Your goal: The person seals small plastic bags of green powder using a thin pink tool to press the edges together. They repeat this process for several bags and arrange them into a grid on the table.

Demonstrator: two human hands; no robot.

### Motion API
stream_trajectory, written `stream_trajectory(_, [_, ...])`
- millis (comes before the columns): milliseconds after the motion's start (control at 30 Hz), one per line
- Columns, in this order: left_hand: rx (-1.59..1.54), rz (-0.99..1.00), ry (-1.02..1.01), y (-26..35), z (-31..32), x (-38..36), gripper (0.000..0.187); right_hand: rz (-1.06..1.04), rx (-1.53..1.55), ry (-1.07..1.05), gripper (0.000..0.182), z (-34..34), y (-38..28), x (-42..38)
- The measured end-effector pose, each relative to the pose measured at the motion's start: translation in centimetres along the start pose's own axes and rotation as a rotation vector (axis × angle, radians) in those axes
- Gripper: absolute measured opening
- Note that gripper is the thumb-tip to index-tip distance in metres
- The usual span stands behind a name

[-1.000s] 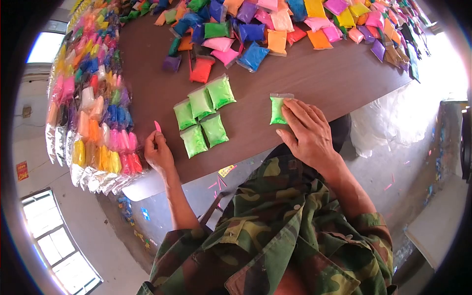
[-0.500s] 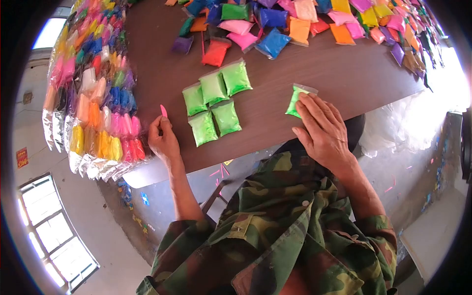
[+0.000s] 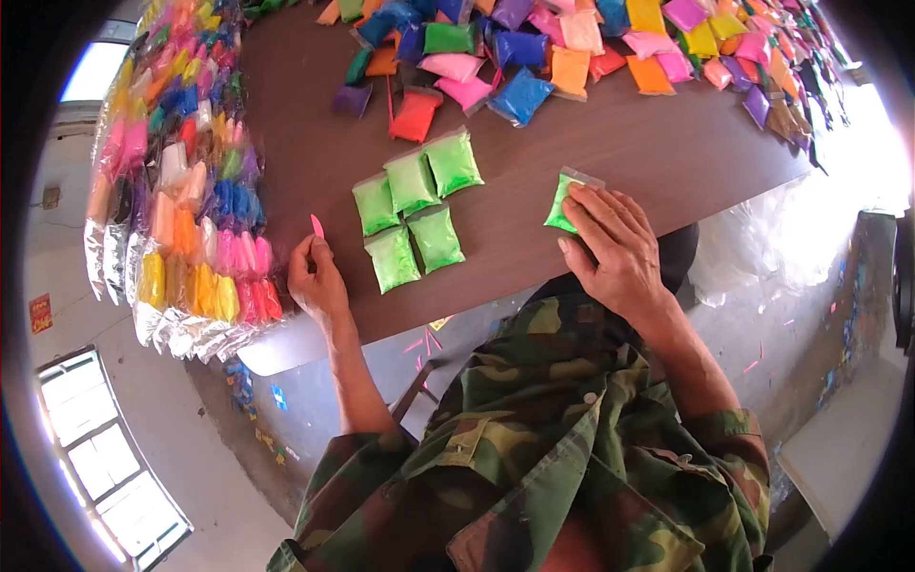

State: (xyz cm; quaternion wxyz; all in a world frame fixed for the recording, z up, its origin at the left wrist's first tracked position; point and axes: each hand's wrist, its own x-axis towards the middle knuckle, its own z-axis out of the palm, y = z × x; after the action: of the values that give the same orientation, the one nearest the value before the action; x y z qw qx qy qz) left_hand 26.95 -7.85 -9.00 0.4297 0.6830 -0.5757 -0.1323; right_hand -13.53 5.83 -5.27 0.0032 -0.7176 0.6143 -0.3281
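Note:
My left hand [image 3: 320,280] is closed in a pinch on a small pink pointed strip [image 3: 317,226], whose tip sticks up above the fingers. My right hand [image 3: 618,246] lies over a small clear bag of bright green filling [image 3: 560,202], fingers stretched out and thumb apart. Its fingers cover the bag's right part; the upper and left edges show. Between my hands, several matching green bags [image 3: 412,183] lie flat in two rows, three in the far row and two in the near one.
Long clear sleeves of many-coloured packets [image 3: 176,210] line the table's left side. Loose coloured bags [image 3: 522,96] are heaped along the far side of the brown table [image 3: 505,214]. Clear plastic sheeting [image 3: 762,253] hangs off the right. Pink scraps [image 3: 419,348] lie on the floor.
The view has shifted slightly. My right hand still rests on the green bag, and my left still pinches the pink strip. The grouped green bags keep their arrangement.

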Motion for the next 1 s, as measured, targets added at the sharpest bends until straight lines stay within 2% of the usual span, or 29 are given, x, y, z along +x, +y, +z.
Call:
stream_trajectory(200, [-0.006,0.029,0.013,-0.3,0.1,-0.1,0.023,0.011,0.037,-0.035,0.045,-1.2,0.0,-0.3])
stream_trajectory(300, [-0.009,0.007,0.004,0.1,0.0,-0.1,0.022,-0.009,0.045,0.034,0.047,-1.7,-0.4,-0.5])
stream_trajectory(500, [-0.011,0.015,0.013,-0.2,0.1,-0.2,0.021,0.027,-0.031,-0.075,0.049,-1.5,-2.3,-1.5])
stream_trajectory(700, [-0.036,0.006,-0.014,-0.2,-0.1,-0.1,0.021,0.001,-0.069,-0.065,0.049,-0.9,-1.7,-0.7])
stream_trajectory(800, [-0.017,-0.048,-0.022,-0.1,-0.2,-0.1,0.021,-0.015,-0.056,-0.069,0.046,-1.1,-1.3,0.1])
stream_trajectory(900, [-0.041,-0.034,-0.008,0.0,-0.1,-0.2,0.022,0.060,-0.077,-0.058,0.041,-1.4,-2.2,-1.2])
stream_trajectory(1000, [-0.026,-0.067,-0.018,0.1,0.0,0.0,0.022,0.025,-0.070,-0.009,0.038,-0.7,-1.5,-1.2])
